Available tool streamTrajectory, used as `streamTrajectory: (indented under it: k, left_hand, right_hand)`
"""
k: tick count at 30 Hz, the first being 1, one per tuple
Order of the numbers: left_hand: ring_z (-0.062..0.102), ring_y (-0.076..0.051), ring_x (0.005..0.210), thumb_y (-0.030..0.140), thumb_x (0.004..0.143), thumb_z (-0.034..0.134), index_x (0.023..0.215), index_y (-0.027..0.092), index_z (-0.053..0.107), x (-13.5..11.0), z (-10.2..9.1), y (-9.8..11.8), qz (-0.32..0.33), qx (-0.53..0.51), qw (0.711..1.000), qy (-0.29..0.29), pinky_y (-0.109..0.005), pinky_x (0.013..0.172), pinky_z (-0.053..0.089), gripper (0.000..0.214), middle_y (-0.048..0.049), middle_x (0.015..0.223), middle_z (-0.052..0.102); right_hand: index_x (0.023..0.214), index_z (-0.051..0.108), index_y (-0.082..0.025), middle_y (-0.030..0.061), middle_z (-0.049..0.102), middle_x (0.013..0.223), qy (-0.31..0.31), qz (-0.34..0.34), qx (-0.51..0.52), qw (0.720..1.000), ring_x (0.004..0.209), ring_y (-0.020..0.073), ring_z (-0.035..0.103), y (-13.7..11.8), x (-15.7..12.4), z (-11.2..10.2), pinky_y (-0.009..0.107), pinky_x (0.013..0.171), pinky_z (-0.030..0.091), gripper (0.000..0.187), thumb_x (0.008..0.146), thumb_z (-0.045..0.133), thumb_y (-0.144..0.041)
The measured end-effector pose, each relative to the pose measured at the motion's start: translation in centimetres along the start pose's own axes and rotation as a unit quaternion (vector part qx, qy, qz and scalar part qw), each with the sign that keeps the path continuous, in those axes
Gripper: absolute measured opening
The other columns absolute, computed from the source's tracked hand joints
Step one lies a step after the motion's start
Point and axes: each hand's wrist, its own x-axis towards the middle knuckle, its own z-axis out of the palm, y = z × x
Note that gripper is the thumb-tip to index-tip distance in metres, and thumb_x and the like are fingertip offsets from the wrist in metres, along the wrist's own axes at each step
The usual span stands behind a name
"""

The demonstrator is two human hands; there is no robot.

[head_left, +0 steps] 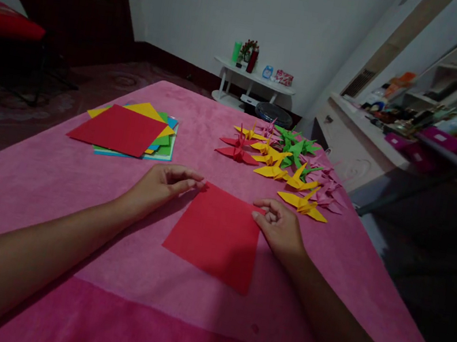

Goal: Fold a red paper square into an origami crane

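A red sheet [217, 236] of square paper lies flat on a pink cloth [75, 198], straight ahead of the person. The left hand [163, 182] rests just left of the sheet, its grip loosely spread, fingertips touching the sheet's far left corner. The right hand [279, 227] is at the sheet's far right corner, its grip curled, with thumb and forefinger pinching that edge. Beyond the sheet to the left lies a stack [128, 129] of coloured paper, red on top. Beyond it to the right sit folded cranes [286, 163] in red, yellow, green and pink. Farther beyond stands a dark tub [273, 114], its contents hidden.
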Motion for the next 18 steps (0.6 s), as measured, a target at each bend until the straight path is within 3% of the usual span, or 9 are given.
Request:
streamTrajectory:
  k: [3, 5, 11, 15, 18]
  left_hand:
    - [0.068, -0.022, 0.091, 0.037, 0.075, 0.07, 0.094, 0.019, 0.069, -1.1, -0.6, 0.4, -0.014, -0.01, 0.998, 0.064, -0.031, 0.077, 0.052, 0.027, -0.0083, 0.094, 0.075]
    - [0.068, -0.022, 0.09, 0.036, 0.073, 0.072, 0.093, 0.019, 0.069, -1.4, -0.7, 0.4, -0.021, -0.01, 0.997, 0.073, -0.032, 0.078, 0.052, 0.026, -0.0076, 0.093, 0.075]
    - [0.067, -0.022, 0.088, 0.039, 0.076, 0.067, 0.09, 0.017, 0.071, -0.2, 0.8, 0.1, 0.009, 0.085, 0.996, 0.018, -0.035, 0.084, 0.052, 0.026, -0.0086, 0.093, 0.074]
    - [0.067, -0.02, 0.089, 0.037, 0.075, 0.068, 0.096, 0.015, 0.071, 1.3, 1.9, 0.0, 0.023, 0.136, 0.99, -0.029, -0.032, 0.082, 0.051, 0.03, -0.0084, 0.097, 0.073]
    - [0.066, -0.02, 0.09, 0.041, 0.078, 0.065, 0.098, 0.015, 0.071, 2.1, 2.1, -0.1, 0.02, 0.14, 0.99, -0.025, -0.031, 0.083, 0.05, 0.034, -0.0091, 0.099, 0.073]
  right_hand:
    - [0.092, 0.065, -0.013, -0.0083, 0.034, 0.051, -0.015, 0.021, 0.021, 0.999, 0.045, 0.0077, 0.029, -0.2, 0.6, 0.2, 0.021, 0.043, 0.021, 0.028, 0.07, 0.061, -0.031]
    - [0.092, 0.065, -0.013, -0.0086, 0.034, 0.05, -0.026, 0.029, 0.027, 0.999, 0.044, 0.0071, 0.027, -0.3, 1.0, 0.4, 0.021, 0.043, 0.019, 0.028, 0.069, 0.061, -0.03]
    - [0.089, 0.066, -0.015, -0.0075, 0.036, 0.05, -0.053, 0.004, 0.027, 0.998, 0.043, 0.0073, 0.028, 0.2, 1.3, 0.2, 0.021, 0.042, 0.02, 0.023, 0.072, 0.061, -0.03]
    - [0.094, 0.066, -0.016, -0.0053, 0.044, 0.055, -0.076, -0.003, 0.038, 0.996, 0.048, 0.0091, 0.037, 0.9, 0.4, -0.9, 0.021, 0.044, 0.028, 0.025, 0.073, 0.061, -0.029]
    - [0.096, 0.066, -0.017, -0.0022, 0.054, 0.065, -0.074, 0.003, 0.041, 0.996, 0.053, 0.0101, 0.043, 1.4, -0.5, -1.6, 0.021, 0.048, 0.035, 0.025, 0.074, 0.06, -0.026]
